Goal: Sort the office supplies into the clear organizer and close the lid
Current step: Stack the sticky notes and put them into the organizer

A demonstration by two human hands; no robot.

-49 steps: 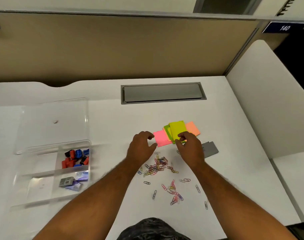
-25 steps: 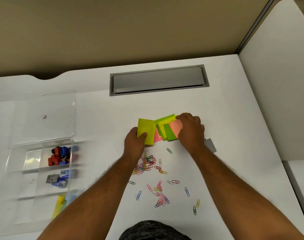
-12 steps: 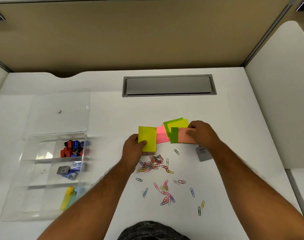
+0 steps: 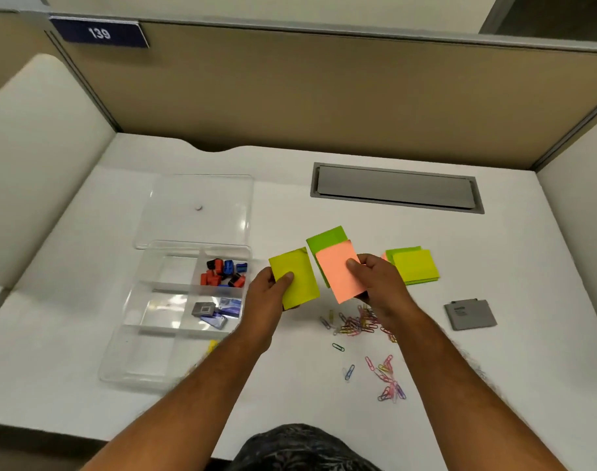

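Observation:
My left hand (image 4: 270, 294) grips a yellow-green sticky note pad (image 4: 295, 278) above the desk. In my right hand (image 4: 380, 283) is an orange pad (image 4: 338, 270) with a green pad (image 4: 324, 237) behind it. More yellow and green pads (image 4: 414, 266) lie on the desk to the right. The clear organizer (image 4: 144, 334) stands open at the left, holding red, blue and black binder clips (image 4: 224, 271) and grey and blue boxes (image 4: 215, 311). Its clear lid (image 4: 195, 212) lies flat behind it. Coloured paper clips (image 4: 358, 324) are scattered below my hands.
A grey flat box (image 4: 470, 314) lies at the right. A grey cable hatch (image 4: 397, 188) is set into the white desk (image 4: 324, 402). Tan partition walls enclose the back and white panels the sides.
Both hands have lifted pads off the desk and drawn them towards me and the organizer. My right hand now holds the orange and green pads; a stack stays behind on the right.

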